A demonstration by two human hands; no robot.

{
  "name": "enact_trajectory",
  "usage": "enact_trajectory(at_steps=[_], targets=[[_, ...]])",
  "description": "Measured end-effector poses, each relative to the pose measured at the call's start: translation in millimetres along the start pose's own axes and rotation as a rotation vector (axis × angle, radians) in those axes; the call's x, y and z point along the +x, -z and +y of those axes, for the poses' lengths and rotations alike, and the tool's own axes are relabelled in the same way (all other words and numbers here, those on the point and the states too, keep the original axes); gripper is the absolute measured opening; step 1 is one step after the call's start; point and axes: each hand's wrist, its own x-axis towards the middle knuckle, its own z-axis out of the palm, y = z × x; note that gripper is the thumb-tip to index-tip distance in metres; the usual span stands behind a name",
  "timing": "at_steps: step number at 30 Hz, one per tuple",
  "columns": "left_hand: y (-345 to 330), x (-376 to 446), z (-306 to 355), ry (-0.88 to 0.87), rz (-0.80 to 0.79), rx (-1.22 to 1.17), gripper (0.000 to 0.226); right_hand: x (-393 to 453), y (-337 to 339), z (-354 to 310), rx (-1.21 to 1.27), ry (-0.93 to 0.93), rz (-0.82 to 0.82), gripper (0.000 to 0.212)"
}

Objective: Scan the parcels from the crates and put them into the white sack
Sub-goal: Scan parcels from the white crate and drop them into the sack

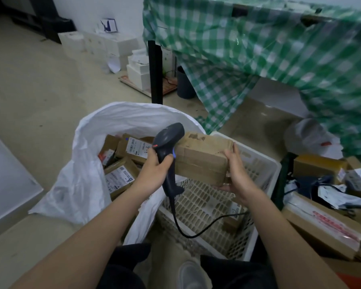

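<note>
Left hand [154, 170] is gripping a dark handheld scanner [168, 147] by its handle, fingers curled round it, the scanner head tilting up and to the right toward the parcel. A black cable [188, 232] is trailing from the base of the handle, looping down across the crate and off to the right.

Right hand [234, 172] is holding a brown cardboard parcel [202, 159] by its right end, thumb on top, fingers wrapping underneath. The parcel is sitting in the air above the far-left corner of the white crate [265, 170], just beside the scanner head; whether the two are touching cannot be told. No label is showing on the faces in view, only tape seams and scuffed patches.

The white crate is a perforated plastic one, standing between the person's knees and the desk. A small labelled parcel [234, 213] is lying at its bottom near the right wall.

The white sack [83, 163] is standing open just left of the crate, its rim rolled back. Several cardboard parcels with white shipping labels [121, 176] are lying inside it, piled loosely.

To the right, a darker crate [283, 180] is holding more boxes and soft mailers [325, 224].

Beyond, a green-and-white checked cloth [258, 49] is hanging off the desk, and white boxes [104, 44] are stacked on the floor against the far wall.
</note>
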Motion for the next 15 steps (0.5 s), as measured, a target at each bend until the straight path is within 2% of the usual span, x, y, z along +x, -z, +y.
enact_trajectory(at_steps=[4, 8, 10, 13, 15], targets=[[0.4, 0.5, -1.0, 0.008, -0.010, 0.004, 0.027, -5.1, 6.6, 0.5, -0.012, -0.008, -0.140, 0.102], [4.4, 3.5, -2.7, 0.026, 0.028, -0.008, 0.029, -7.8, 21.3, 9.1, -0.296, 0.027, -0.229, 0.130], [4.4, 5.5, -3.4, 0.038, 0.028, -0.015, 0.029, -7.6, 23.5, 12.2, -0.346, 0.025, -0.166, 0.123], [0.9, 5.6, -4.8, 0.055, -0.011, -0.002, 0.029, -8.4, 20.8, 12.7, -0.311, 0.028, -0.045, 0.097], [-1.7, 5.3, -6.2, 0.061, -0.050, 0.024, 0.033, -6.9, 20.3, 13.1, -0.316, 0.040, -0.005, 0.100]])
